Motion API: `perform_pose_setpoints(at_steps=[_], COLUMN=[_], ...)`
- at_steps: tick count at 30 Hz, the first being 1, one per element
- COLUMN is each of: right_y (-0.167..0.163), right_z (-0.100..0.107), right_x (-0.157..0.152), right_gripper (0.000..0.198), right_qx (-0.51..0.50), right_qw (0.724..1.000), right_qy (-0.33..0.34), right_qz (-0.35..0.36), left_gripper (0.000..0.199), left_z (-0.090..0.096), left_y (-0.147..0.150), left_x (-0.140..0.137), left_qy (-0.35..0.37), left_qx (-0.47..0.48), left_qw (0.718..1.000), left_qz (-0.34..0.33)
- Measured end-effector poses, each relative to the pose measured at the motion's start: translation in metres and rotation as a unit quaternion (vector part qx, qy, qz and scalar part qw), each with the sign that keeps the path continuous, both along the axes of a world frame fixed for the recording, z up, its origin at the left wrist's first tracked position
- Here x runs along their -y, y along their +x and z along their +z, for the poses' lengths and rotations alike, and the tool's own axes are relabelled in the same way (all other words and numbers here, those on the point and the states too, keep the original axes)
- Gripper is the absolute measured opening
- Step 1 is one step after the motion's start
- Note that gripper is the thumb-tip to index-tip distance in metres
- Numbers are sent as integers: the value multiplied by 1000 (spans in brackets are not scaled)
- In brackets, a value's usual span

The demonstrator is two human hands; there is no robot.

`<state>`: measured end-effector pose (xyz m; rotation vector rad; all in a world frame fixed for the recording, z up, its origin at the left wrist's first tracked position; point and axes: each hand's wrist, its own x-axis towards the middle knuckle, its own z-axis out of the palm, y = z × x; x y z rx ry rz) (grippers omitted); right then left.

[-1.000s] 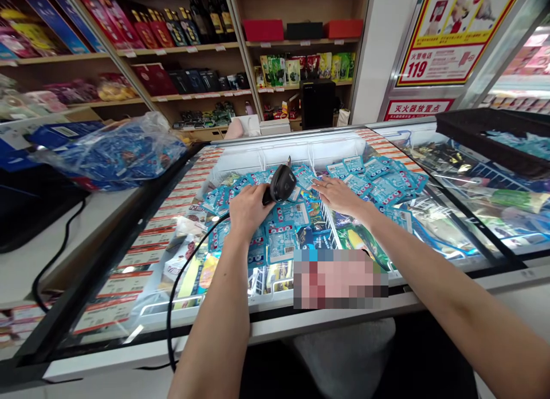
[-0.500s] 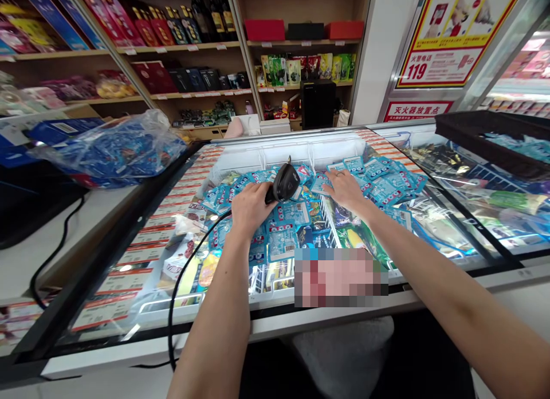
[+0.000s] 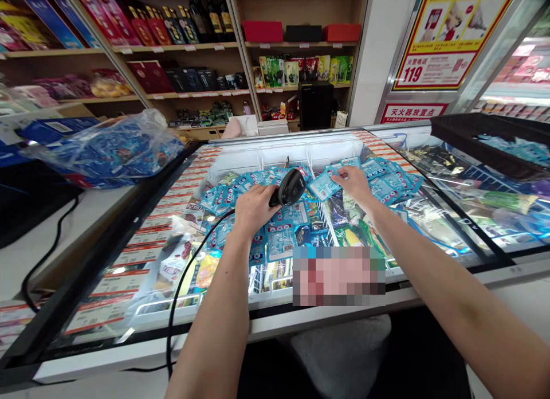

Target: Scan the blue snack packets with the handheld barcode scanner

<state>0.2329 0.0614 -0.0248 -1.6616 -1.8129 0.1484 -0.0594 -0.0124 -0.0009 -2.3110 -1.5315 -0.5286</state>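
A black corded barcode scanner (image 3: 292,186) is gripped by its handle in my left hand (image 3: 255,210), its head pointing away to the right. My right hand (image 3: 354,187) pinches the edge of a blue packet (image 3: 325,184) between thumb and fingers, tilting it up with its barcode side showing. Around both hands, many similar blue packets lie spread over the glass top of a chest freezer; one packet (image 3: 281,242) nearer me lies with its barcode up. The scanner's black cable (image 3: 180,278) runs down past my left forearm.
Through the freezer glass (image 3: 150,255) wire baskets and frozen bags show. A clear plastic bag of blue packets (image 3: 129,149) sits at the left, and a black open bag (image 3: 485,144) with more blue packets at the right. Stocked shelves (image 3: 180,49) stand behind.
My right hand has gone from resting flat on the packets to lifting one by its edge. My left hand, with the scanner, has shifted slightly right.
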Motion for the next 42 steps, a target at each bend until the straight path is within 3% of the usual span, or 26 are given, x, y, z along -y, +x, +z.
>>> perform_pose_setpoints(at_steps=[6, 13, 23, 42], right_y=[22, 22, 23, 24], right_z=[-15, -33, -39, -49], right_x=[17, 20, 14, 8], right_gripper=[23, 24, 26, 23], right_qx=[-104, -120, -148, -169], right_qw=[993, 992, 989, 985], right_qy=[47, 29, 12, 30], right_qz=[-12, 7, 12, 27], left_gripper=[37, 36, 38, 36], left_z=[-3, -3, -3, -5], left_y=[7, 12, 19, 22], left_x=[0, -2, -2, -3], left_qy=[-21, -20, -52, -34], left_qx=[-26, -48, -57, -69], left_qw=[999, 997, 993, 991], left_qz=[-41, -63, -93, -106])
